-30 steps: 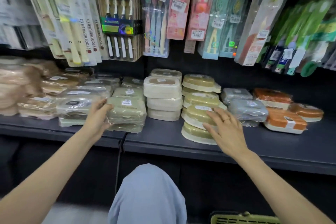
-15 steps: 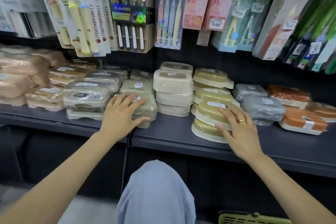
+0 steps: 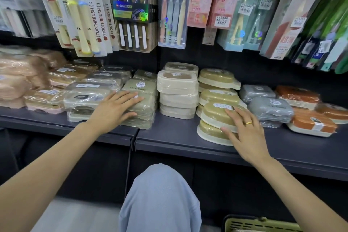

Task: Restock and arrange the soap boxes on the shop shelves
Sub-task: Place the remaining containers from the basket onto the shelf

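The dark shelf (image 3: pixel 178 137) stood under hanging toothbrush packs (image 3: pixel 98 15). The left hand (image 3: pixel 114 109) lay flat, fingers straight, on the green wrapped soap boxes (image 3: pixel 143 103); the right hand (image 3: pixel 246 130) pressed open on the oval soap boxes (image 3: pixel 216 115). Squaring both stacks probably wanted even, gentle pushes backward.

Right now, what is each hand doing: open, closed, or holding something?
Left hand: open, fingers straight, resting flat on the green soap box stack.
Right hand: open, fingers spread, touching the front oval soap box stack.
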